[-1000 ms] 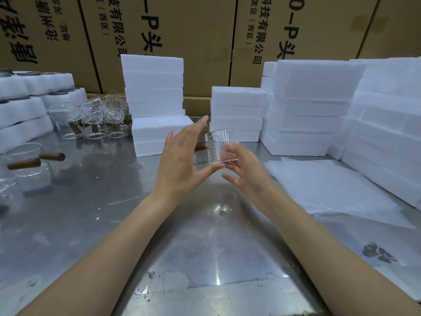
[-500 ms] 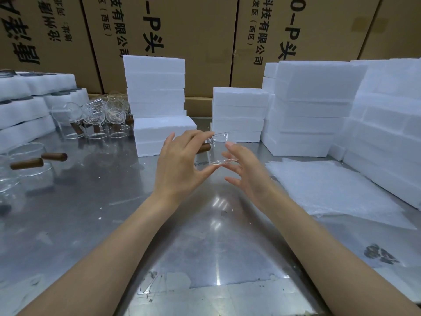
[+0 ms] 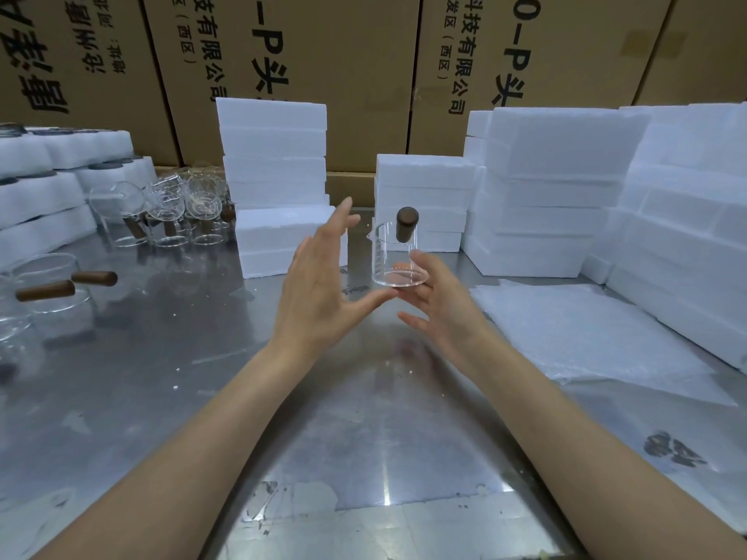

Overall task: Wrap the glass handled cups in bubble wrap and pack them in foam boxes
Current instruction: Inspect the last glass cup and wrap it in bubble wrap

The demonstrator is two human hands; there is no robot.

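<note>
Behind the glass cup (image 3: 394, 256), the right hand (image 3: 438, 305) hides its own fingertips, so its hold is unclear. Left of the cup, the clustered glasses (image 3: 182, 212) overlap too much to count. Farther left, the nearest glass (image 3: 12, 325) and foam trays (image 3: 36, 196) run off the edge.

Steel table (image 3: 169, 398): foam boxes (image 3: 558, 196), cups (image 3: 169, 212), bubble wrap (image 3: 598, 337).

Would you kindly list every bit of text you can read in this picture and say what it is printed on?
"0-P头" on the right cardboard carton.
"科技有限公司" and "(西区)" on that same carton.
"-P头" and "有限公司" on the middle carton.
Print on the left carton is cropped and tilted, not reliably readable.
Markings on the held glass cup: too faint.
</note>
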